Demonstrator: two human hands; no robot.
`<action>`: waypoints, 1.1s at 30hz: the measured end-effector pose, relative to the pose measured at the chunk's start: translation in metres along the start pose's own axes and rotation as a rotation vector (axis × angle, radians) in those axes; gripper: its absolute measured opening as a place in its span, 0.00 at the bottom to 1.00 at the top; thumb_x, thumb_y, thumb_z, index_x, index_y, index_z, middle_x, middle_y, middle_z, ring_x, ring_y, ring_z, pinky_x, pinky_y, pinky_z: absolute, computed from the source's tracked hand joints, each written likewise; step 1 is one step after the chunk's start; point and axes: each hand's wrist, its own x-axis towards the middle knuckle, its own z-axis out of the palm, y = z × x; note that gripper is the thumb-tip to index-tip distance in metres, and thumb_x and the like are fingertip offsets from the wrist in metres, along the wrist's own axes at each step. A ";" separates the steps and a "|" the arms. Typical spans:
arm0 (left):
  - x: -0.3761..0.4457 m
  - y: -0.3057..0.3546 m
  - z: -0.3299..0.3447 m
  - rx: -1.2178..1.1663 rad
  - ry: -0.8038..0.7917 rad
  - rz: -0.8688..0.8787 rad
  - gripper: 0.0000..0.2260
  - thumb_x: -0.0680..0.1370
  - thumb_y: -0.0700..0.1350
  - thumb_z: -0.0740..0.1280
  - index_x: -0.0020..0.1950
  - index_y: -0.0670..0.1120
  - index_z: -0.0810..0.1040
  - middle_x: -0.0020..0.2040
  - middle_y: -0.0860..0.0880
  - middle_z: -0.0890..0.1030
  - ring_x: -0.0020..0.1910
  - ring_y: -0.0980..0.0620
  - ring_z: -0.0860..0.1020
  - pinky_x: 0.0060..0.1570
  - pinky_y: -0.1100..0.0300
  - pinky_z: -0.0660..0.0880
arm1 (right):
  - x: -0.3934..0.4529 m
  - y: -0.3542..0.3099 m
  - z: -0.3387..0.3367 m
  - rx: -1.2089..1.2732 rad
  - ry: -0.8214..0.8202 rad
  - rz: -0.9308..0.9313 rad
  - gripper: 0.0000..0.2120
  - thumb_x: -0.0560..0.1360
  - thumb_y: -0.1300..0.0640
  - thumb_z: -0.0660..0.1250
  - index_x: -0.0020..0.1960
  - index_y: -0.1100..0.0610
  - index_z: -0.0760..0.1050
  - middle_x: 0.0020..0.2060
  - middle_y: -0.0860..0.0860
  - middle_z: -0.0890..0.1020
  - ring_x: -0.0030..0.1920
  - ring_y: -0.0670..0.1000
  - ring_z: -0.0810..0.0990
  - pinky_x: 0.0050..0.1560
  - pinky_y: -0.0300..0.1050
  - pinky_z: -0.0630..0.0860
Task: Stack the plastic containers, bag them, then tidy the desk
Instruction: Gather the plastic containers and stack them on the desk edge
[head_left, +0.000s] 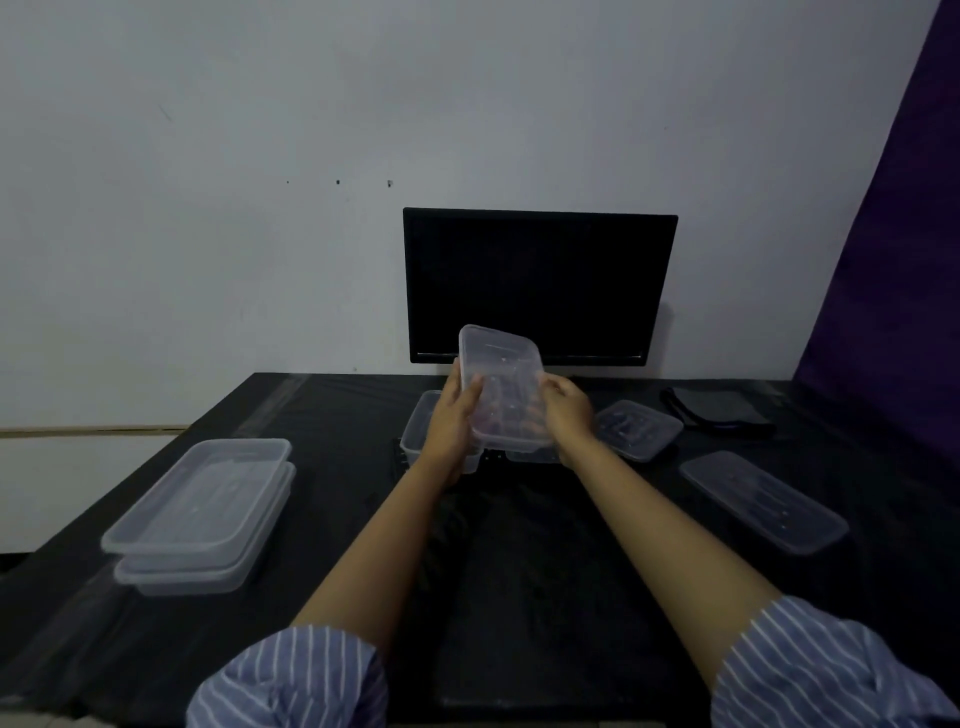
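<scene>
I hold a clear plastic container (501, 382) tilted up in front of the monitor, my left hand (452, 415) on its left side and my right hand (569, 410) on its right side. Below it an open clear container (415, 434) rests on the desk, partly hidden by my hands. Two nested clear containers (200, 512) sit stacked at the left. A clear container (639, 428) lies upside down right of my hands. Another one (763, 501) lies further right and nearer.
The desk (337, 431) is covered in black sheeting. A black monitor (537, 286) stands against the white wall at the back. A dark folded bag or pouch (719, 413) lies at the back right. A purple curtain (898, 260) hangs at the right.
</scene>
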 end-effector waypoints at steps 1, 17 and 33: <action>-0.001 0.000 0.001 -0.001 -0.001 -0.009 0.21 0.82 0.49 0.60 0.75 0.53 0.63 0.65 0.43 0.77 0.59 0.43 0.80 0.56 0.43 0.78 | -0.002 0.000 0.001 -0.038 -0.003 -0.015 0.16 0.82 0.51 0.55 0.64 0.52 0.75 0.57 0.51 0.79 0.55 0.54 0.79 0.54 0.49 0.77; -0.008 0.009 0.001 -0.075 -0.013 -0.163 0.19 0.82 0.43 0.58 0.74 0.46 0.63 0.65 0.40 0.76 0.59 0.40 0.79 0.56 0.42 0.77 | -0.011 0.005 0.010 -0.207 0.045 -0.106 0.21 0.80 0.39 0.46 0.60 0.44 0.73 0.53 0.50 0.80 0.50 0.53 0.81 0.52 0.58 0.80; -0.008 0.036 -0.008 0.431 0.307 -0.241 0.31 0.76 0.69 0.54 0.39 0.42 0.77 0.39 0.44 0.81 0.38 0.47 0.80 0.44 0.52 0.78 | -0.022 -0.018 0.007 -0.036 -0.241 0.181 0.32 0.75 0.31 0.55 0.48 0.58 0.81 0.40 0.57 0.84 0.41 0.57 0.84 0.44 0.50 0.81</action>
